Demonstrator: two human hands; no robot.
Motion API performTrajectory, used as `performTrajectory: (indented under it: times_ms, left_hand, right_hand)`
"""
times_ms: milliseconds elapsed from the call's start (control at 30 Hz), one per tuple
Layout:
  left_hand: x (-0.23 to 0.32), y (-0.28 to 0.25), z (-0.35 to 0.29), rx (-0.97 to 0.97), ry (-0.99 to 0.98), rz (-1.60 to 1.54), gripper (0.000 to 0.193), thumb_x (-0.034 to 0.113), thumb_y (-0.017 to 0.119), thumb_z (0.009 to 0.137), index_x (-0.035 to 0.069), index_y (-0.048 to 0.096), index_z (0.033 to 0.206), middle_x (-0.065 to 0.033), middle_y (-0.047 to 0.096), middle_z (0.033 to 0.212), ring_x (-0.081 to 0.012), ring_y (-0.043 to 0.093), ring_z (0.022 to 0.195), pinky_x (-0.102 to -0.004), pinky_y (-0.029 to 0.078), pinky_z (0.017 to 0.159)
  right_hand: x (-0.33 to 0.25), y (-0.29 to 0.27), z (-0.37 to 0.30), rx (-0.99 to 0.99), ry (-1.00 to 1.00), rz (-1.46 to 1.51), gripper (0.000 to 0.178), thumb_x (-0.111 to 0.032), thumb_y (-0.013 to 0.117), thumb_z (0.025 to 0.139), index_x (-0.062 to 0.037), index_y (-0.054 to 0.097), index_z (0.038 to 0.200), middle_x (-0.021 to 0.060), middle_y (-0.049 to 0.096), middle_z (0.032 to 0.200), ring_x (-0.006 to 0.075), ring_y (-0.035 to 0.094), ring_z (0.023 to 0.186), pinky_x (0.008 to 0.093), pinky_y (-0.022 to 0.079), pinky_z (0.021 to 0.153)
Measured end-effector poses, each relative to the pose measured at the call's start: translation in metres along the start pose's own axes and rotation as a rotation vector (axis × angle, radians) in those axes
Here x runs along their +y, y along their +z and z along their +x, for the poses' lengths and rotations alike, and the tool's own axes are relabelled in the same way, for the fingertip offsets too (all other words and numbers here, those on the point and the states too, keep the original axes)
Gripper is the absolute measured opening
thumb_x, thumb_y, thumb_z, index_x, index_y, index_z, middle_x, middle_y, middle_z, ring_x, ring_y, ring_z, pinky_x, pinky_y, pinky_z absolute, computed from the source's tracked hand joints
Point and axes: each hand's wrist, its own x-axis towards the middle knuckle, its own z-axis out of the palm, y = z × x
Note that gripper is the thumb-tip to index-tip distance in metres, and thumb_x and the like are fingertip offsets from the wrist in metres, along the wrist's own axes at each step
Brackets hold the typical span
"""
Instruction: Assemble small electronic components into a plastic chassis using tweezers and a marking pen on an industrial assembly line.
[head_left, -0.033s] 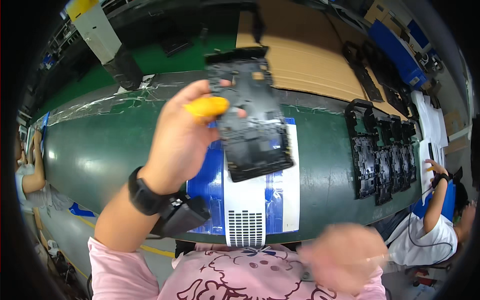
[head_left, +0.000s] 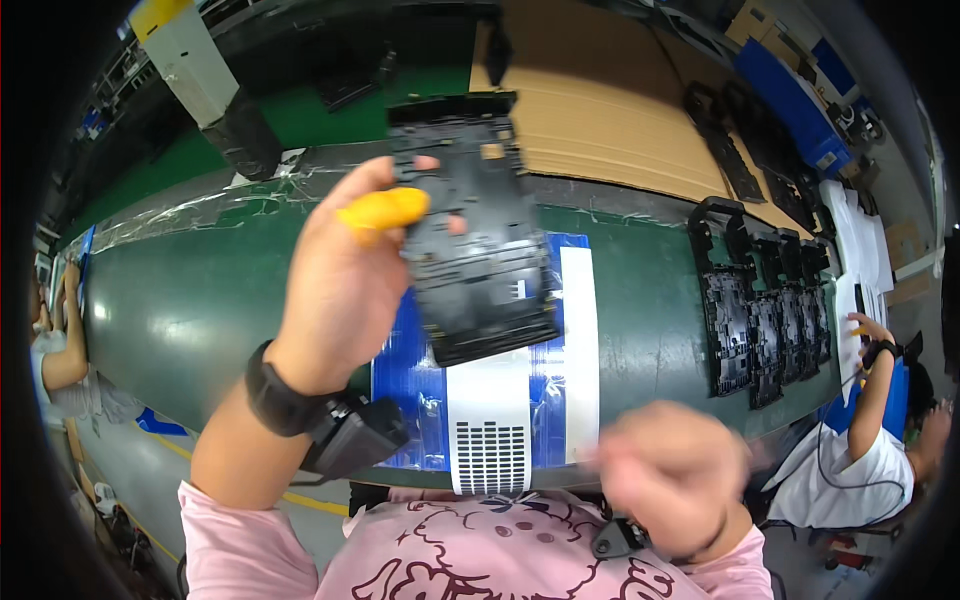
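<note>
My left hand [head_left: 350,270] grips a black molded plastic housing [head_left: 475,240] by its left edge and holds it up, tilted, above the table. A yellow cover is on the finger or thumb lying across the part. Below the housing is a blue sheet [head_left: 415,400], with a white label sheet [head_left: 490,385] bearing small black rectangles, and a white strip [head_left: 578,350] along its right side. Near the table's front edge, my right hand [head_left: 680,475] is smeared by motion; its fingers look bent, and whatever they may hold cannot be made out.
Several similar black housings [head_left: 765,320] lie in a row on the green table [head_left: 180,290] at the right. Brown cardboard [head_left: 600,110] covers the far right. Co-workers' arms show at the left [head_left: 70,340] and right [head_left: 868,395]. A pillar [head_left: 205,80] stands at the far left.
My left hand and the housing have shifted slightly left. My right hand has moved up toward the table edge, its fingers now partly visible.
</note>
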Motion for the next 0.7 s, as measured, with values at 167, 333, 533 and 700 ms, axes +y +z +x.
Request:
performTrajectory:
  times_ms: [167,333,533,700]
  left_hand:
    - [0.004,-0.018,-0.014,0.131,0.040,-0.035,0.030,0.011,0.040,0.085,0.001,0.046,0.112,-0.0076,0.054,0.101,-0.0151,0.052,0.091,-0.0289,0.043,0.081]
    - [0.007,-0.019,-0.016,0.157,0.011,-0.025,0.032,0.011,0.036,0.088,0.002,0.042,0.118,-0.0086,0.053,0.106,-0.0148,0.053,0.091,-0.0292,0.045,0.081]
    - [0.006,-0.016,-0.019,0.233,0.036,-0.057,0.032,0.013,0.038,0.089,0.005,0.041,0.119,-0.0085,0.053,0.105,-0.0153,0.054,0.088,-0.0312,0.046,0.079]
    - [-0.002,-0.016,-0.017,0.247,-0.009,-0.109,0.032,0.012,0.041,0.088,0.006,0.041,0.119,-0.0070,0.053,0.103,-0.0144,0.052,0.088,-0.0300,0.046,0.078]
  right_hand:
    - [0.050,0.033,0.051,0.396,0.344,0.347,0.016,-0.002,0.062,0.075,0.0037,0.059,0.090,0.0049,0.060,0.069,0.0062,0.053,0.052,0.0165,0.039,0.045]
    - [0.074,0.027,0.054,0.418,0.399,0.374,0.015,-0.001,0.061,0.075,0.0033,0.060,0.090,0.0059,0.061,0.069,0.0064,0.053,0.053,0.0169,0.040,0.045]
    - [0.075,0.031,0.055,0.394,0.420,0.308,0.015,0.000,0.059,0.076,0.0042,0.060,0.090,0.0075,0.062,0.072,0.0069,0.053,0.054,0.0174,0.040,0.046]
    - [0.074,0.030,0.055,0.369,0.399,0.307,0.015,0.000,0.058,0.077,0.0052,0.059,0.091,0.0084,0.062,0.072,0.0076,0.052,0.054,0.0180,0.040,0.047]
